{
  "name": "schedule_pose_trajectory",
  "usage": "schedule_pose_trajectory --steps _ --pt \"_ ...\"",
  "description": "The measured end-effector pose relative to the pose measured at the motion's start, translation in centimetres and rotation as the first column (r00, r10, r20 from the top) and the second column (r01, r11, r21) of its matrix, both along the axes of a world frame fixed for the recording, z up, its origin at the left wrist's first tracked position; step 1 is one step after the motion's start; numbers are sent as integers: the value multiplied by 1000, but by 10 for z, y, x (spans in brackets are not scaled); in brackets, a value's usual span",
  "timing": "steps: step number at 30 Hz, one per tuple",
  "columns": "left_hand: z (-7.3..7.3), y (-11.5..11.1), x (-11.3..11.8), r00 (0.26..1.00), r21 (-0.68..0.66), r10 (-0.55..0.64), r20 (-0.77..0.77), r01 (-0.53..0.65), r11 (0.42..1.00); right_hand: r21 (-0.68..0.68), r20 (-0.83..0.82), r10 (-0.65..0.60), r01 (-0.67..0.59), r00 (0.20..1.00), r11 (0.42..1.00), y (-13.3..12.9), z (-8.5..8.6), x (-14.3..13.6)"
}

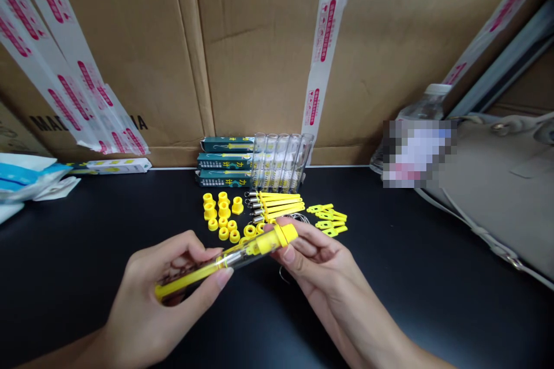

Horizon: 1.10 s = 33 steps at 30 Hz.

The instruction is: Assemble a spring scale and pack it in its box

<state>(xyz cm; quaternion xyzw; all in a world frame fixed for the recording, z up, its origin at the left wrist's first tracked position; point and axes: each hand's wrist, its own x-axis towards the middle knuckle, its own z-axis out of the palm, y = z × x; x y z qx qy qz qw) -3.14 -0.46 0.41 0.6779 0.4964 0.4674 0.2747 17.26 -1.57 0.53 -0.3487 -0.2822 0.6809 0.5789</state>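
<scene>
My left hand (147,294) is wrapped round the clear tube of a spring scale (249,251), its thumb and index finger pressing on the sides. Inside the tube lie a yellow rod, a metal spring part and a yellow piece. The thumb and fingers of my right hand (324,268) pinch the yellow cap (286,234) at the tube's raised right end. Just beyond my hands lie several yellow caps and rings (223,209), several yellow rods with metal ends (279,202), several flat yellow tabs (331,223) and a bunch of wire hooks (299,218), partly hidden by my right hand.
Clear tubes (283,155) stand upright in front of stacked green boxes (223,161) at the back. A large cardboard box (259,46) walls off the far side. At the right are a plastic bottle (426,105) and a bag (497,184); a plastic packet (30,176) lies left.
</scene>
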Motion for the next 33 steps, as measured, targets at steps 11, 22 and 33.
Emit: schedule_pose_trajectory --steps 11,22,33 --pt "1 1 0 1000 8 0 -11 0 1000 -24 24 -31 31 999 999 -1 0 -1" --pt "0 1 0 1000 6 -6 -26 6 1000 -24 25 -19 19 1000 1000 0 1 0" --pt "0 1 0 999 -12 -24 -31 23 1000 -28 -18 -41 40 999 999 -1 2 -1"
